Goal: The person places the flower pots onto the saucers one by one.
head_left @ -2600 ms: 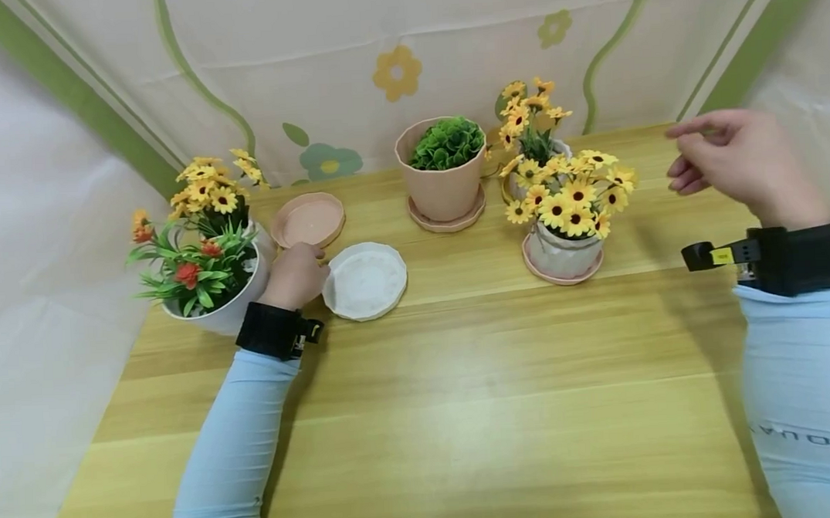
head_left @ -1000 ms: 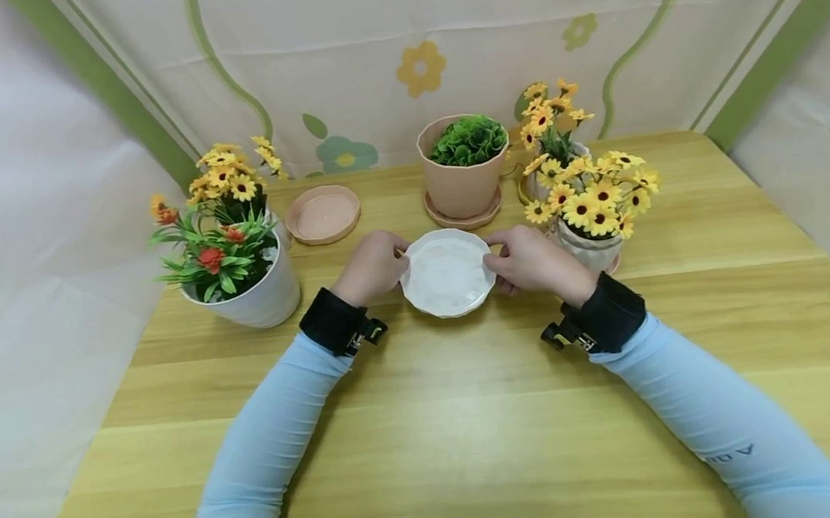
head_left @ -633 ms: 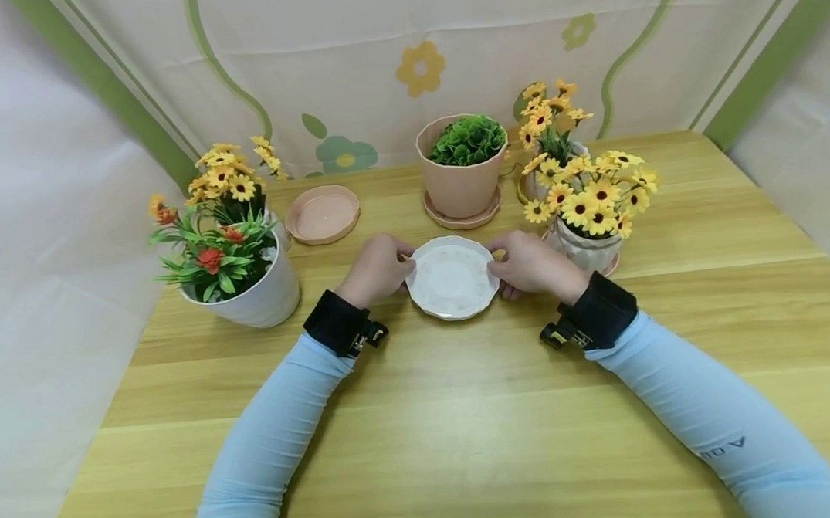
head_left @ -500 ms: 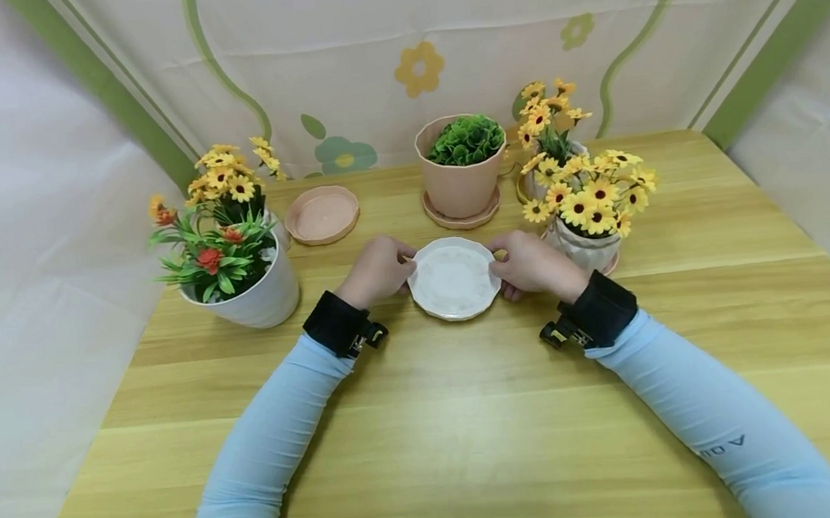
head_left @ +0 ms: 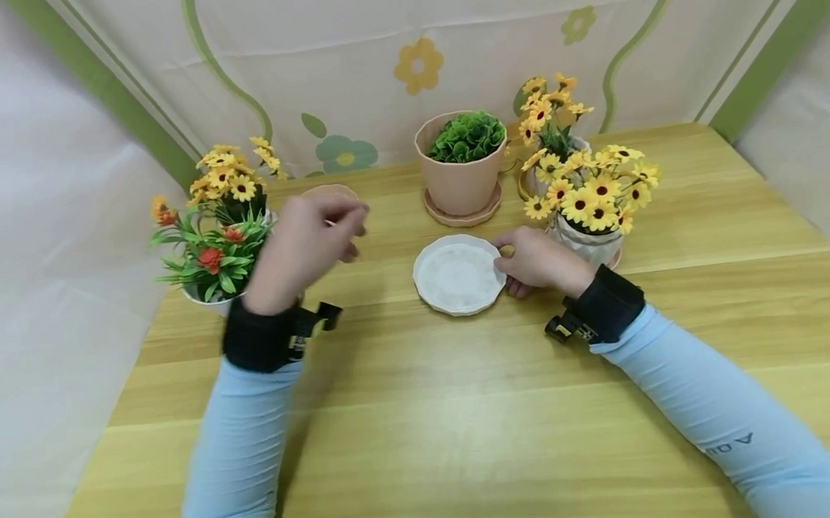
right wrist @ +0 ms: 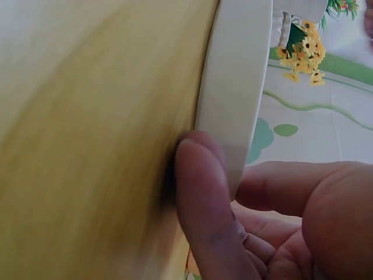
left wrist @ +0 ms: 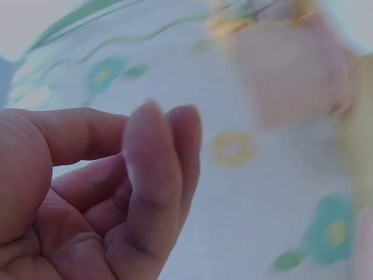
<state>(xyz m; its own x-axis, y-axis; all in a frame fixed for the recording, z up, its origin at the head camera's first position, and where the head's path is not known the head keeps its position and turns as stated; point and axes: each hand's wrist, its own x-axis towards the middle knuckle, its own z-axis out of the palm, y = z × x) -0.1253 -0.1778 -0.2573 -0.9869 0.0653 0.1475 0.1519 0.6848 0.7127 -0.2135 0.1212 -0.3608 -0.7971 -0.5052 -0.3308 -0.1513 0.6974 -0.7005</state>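
A white scalloped saucer [head_left: 456,276] lies on the wooden table [head_left: 463,411] at mid-table. My right hand [head_left: 529,258] pinches its right rim; in the right wrist view the thumb [right wrist: 201,198] presses against the saucer's edge [right wrist: 239,87], with the fingers curled on the other side. My left hand [head_left: 316,232] hovers blurred above the table, left of the saucer, with loosely curled fingers [left wrist: 151,175] that hold nothing. It covers most of a pink saucer [head_left: 328,191] behind it.
A white pot of red flowers [head_left: 206,253] and yellow daisies [head_left: 227,182] stands at the left. A pink pot with a green plant [head_left: 460,172] sits on its saucer at the back. Two sunflower pots [head_left: 586,205] stand close behind my right hand.
My left hand has let go of the white saucer's left rim, lifted and swung left toward the pink saucer. My right hand keeps its hold on the right rim.
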